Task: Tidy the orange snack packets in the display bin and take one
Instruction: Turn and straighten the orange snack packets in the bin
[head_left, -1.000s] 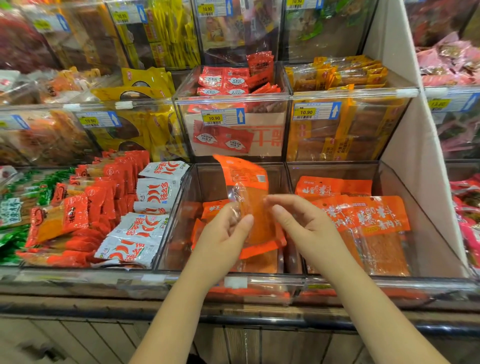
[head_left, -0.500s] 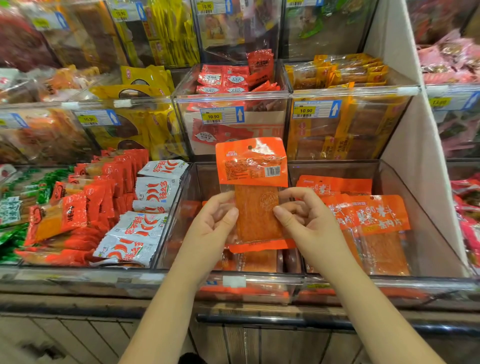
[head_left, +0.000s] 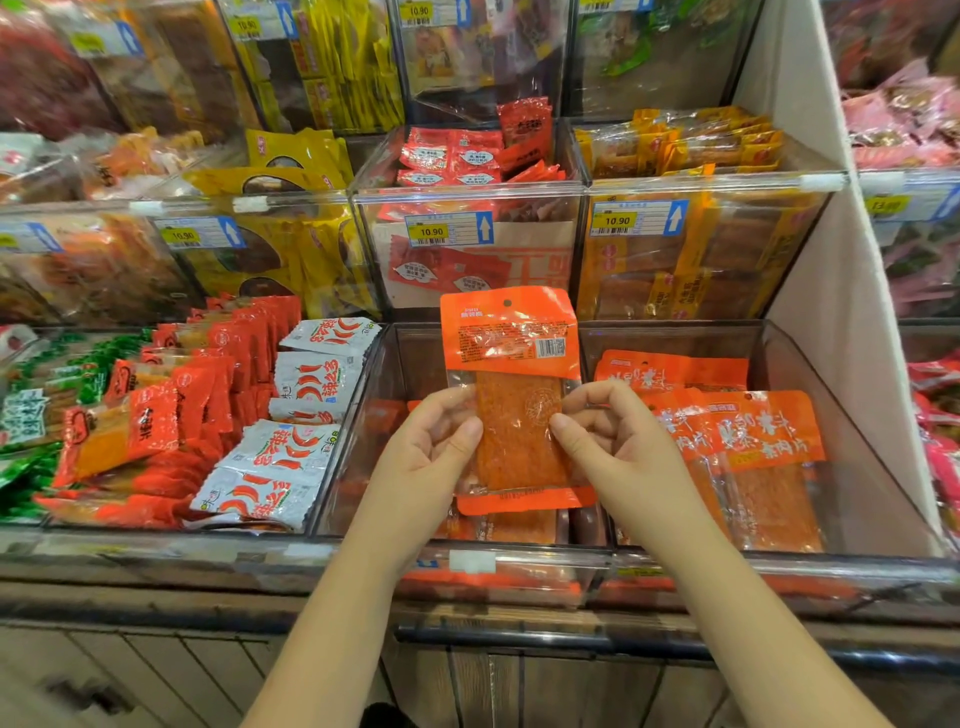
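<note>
Grip on one orange packet (head_left: 519, 395) is a two-sided pinch, left hand (head_left: 431, 441) and right hand (head_left: 618, 441) each closed on a side edge, holding it upright at centre frame above the display bin (head_left: 410, 358); an even lift is advisable, clear of the remaining packets (head_left: 748, 431) beyond.

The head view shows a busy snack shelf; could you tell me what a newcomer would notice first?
An orange packet stands out at centre, pinched upright between the left hand and right hand above a clear bin. More orange packets lean in the bin on the right.
</note>
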